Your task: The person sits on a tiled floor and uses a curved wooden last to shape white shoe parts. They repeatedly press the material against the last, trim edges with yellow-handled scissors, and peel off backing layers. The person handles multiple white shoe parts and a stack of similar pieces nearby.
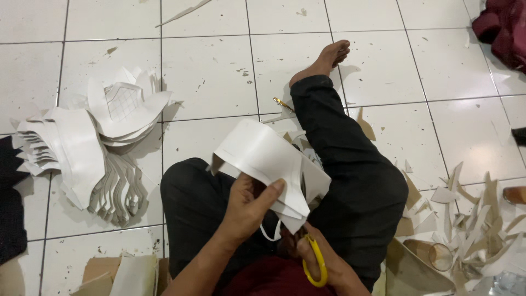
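Left hand [249, 205] fingers pinch white sheet stack [266, 159] raised over lap, steadying it for yellow-handled scissors [315, 263] gripped in right hand [323, 263]; cut pieces [93, 148] piled far left on floor [219, 71].

even, bright indoor light is falling from above, glaring softly off the glossy floor tiles [208, 77] at upper right. short soft shadows are lying beside the paper stacks [93, 142]. slight blur is softening the frame's lower edge.

Cut sheet stack [87, 148] on floor left of legs; scrap offcuts [471, 230] right.
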